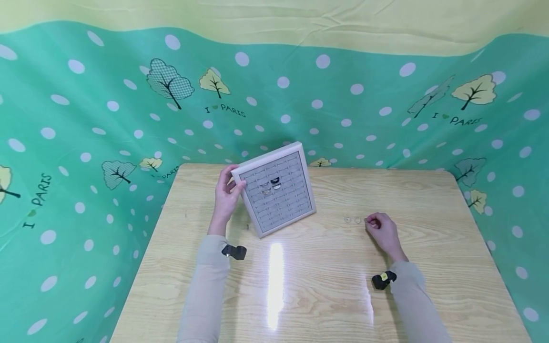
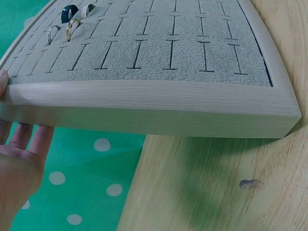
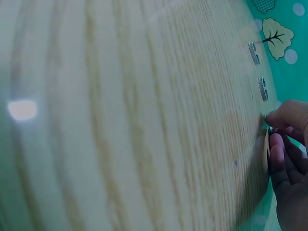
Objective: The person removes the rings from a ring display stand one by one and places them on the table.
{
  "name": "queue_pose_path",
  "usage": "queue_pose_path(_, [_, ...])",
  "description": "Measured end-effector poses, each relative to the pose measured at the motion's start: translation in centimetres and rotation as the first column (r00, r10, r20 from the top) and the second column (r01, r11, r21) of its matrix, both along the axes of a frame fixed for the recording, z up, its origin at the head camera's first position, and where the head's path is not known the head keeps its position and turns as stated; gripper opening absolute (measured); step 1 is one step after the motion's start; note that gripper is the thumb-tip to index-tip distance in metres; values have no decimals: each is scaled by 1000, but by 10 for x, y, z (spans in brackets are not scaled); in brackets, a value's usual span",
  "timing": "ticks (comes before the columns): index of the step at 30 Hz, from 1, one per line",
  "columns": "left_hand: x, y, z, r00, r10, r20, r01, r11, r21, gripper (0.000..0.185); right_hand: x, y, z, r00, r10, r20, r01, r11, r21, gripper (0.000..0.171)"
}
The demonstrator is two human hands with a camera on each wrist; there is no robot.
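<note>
Head view, left fingers [image 1: 226, 173] gripping ring tray [image 1: 280, 208], four rings [image 1: 275, 180] slotted inside

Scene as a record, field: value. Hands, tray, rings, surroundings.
left hand: grips tray at far-left corner
right hand: pinches a tiny thing, likely a ring
tray pose: held tilted
in tray: black ring, gold ring, two silver rings
on table: two loose rings, left of right hand
backdrop: green dotted cloth
</note>
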State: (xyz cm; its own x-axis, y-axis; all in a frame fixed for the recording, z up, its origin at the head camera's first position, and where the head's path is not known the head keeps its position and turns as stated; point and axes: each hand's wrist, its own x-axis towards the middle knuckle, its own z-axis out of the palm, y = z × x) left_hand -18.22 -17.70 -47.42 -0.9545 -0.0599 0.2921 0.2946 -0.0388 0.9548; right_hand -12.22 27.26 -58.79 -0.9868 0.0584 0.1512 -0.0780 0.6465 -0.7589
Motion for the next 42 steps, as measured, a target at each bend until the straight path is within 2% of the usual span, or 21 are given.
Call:
queue_pose_path(1, [-2, 0, -3, 1000, 2, -8, -2, 1000, 0, 49, 0, 0, 0, 1000, -4, 2, 4, 1000, 3, 8])
queue_pose_path(5, [-2, 0, -3, 1000, 0, -29, 0, 1000, -6, 48, 1, 1, 1, 1000, -16, 22, 16, 1000, 17, 8])
queue_pose_path(10, [-3, 0, -5, 997, -17, -82, 19, 999, 26, 45, 1, 2, 1, 1000, -23, 8, 23, 1000, 0, 9])
queue_pose_path(13, [-4, 0, -5, 996, -19, -89, 21, 999, 28, 45, 1, 2, 0, 999, -34, -9, 34, 999, -17, 9])
queue_pose_path(19, [-5, 1, -4, 999, -2, -54, 2, 1000, -8, 47, 5, 1, 0, 997, -72, -2, 72, 997, -10, 8])
queue_pose_path(25, [-4, 2, -2, 1000, -6, -14, 6, 1000, 11, 49, 8, 2, 3, 997, -80, 3, 80, 997, 3, 8])
queue_pose_path(28, [-1, 2, 3, 1000, -14, -2, 14, 1000, 15, 49, 9, 2, 4, 997, -80, 9, 80, 997, -2, 8])
queue_pose_path(31, [1, 3, 8, 1000, -17, -6, 17, 1000, 4, 49, 8, 1, 4, 995, -96, 24, 96, 995, -29, 11])
queue_pose_path(34, [2, 3, 8, 1000, -18, 1, 18, 1000, 0, 49, 7, -3, 4, 993, -112, 36, 114, 992, -61, 15])
queue_pose_path(38, [-1, 1, 0, 999, -12, 37, 11, 1000, 17, 50, 4, -13, 8, 993, -114, 23, 116, 986, -115, 19])
queue_pose_path(42, [-2, -1, -4, 999, 4, 42, -5, 1000, 11, 50, 1, -29, 19, 994, -111, 13, 111, 972, -206, 21])
